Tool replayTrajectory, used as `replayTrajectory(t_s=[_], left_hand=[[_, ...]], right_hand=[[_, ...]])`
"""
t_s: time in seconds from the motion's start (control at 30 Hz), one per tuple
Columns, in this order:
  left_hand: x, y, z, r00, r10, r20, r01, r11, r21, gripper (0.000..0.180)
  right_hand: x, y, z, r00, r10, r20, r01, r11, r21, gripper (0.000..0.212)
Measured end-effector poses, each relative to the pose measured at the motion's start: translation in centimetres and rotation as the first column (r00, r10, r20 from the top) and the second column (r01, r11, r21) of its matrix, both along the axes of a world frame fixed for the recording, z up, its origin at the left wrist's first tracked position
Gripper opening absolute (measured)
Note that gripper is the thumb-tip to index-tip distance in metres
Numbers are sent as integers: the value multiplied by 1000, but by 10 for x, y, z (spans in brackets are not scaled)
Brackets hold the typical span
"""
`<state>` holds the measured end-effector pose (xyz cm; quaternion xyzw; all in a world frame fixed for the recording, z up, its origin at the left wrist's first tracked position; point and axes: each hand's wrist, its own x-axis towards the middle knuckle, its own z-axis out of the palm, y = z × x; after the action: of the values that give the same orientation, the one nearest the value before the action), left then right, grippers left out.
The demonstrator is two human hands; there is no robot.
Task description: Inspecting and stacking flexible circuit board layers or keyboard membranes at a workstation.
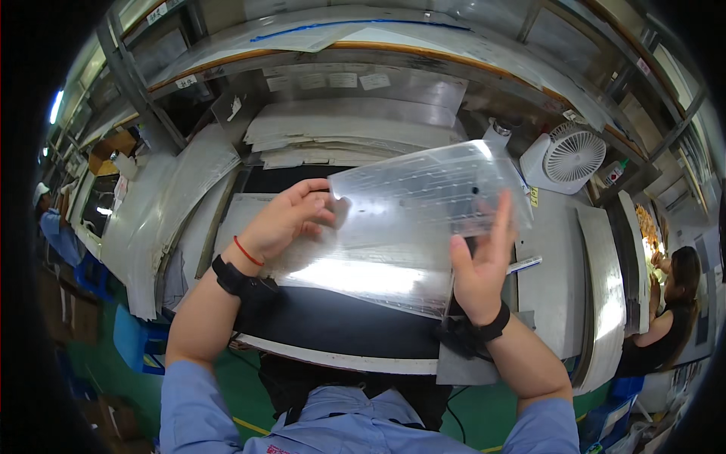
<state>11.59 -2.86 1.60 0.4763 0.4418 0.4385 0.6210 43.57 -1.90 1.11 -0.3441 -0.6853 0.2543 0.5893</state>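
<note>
A clear, see-through plastic sheet (412, 185) with rows of fine marks is raised and tilted between my hands. My left hand (291, 216) has curled fingers at the sheet's left edge, near its upper corner. Beside the sheet's lower right part, my right hand (484, 265) has its thumb and fingers on either side of it; some fingers are blurred. Under the raised sheet lies a shiny grey plate (363, 272), bright with reflected light. The plate rests on a black mat (333, 321) at the front of the bench.
Stacked thin sheets stand at the back (340, 125), left (181, 197) and right (605, 303). A white fan (567, 157) and small bottle (612, 174) are at the back right. A marker (525, 265) lies right of my hand. Other people (669, 303) sit at both sides.
</note>
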Motion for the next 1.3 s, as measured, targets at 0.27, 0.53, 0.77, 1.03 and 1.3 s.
replayTrajectory(t_s=[0.27, 0.53, 0.77, 1.03, 1.3], left_hand=[[12, -7, 5, 999, -39, 28, 37, 996, 76, 45], [-21, 0, 2, 934, -118, 338, 175, 974, -144, 89], [-33, -2, 5, 997, -14, -77, -4, 972, -234, 57], [-98, 9, 11, 772, 202, -603, -193, 978, 81, 24], [-162, 13, 24, 875, 263, -406, -251, 964, 83, 26]], right_hand=[[20, -11, 31, 787, -471, 399, 111, 743, 660, 44], [0, 9, 21, 532, 378, 758, -524, 850, -56, 28], [6, 10, 26, 690, 507, 517, -548, 832, -85, 28], [22, 24, 18, 986, 63, 156, -100, 966, 238, 14], [31, 37, 10, 1000, 2, 6, -2, 997, 79, 16]])
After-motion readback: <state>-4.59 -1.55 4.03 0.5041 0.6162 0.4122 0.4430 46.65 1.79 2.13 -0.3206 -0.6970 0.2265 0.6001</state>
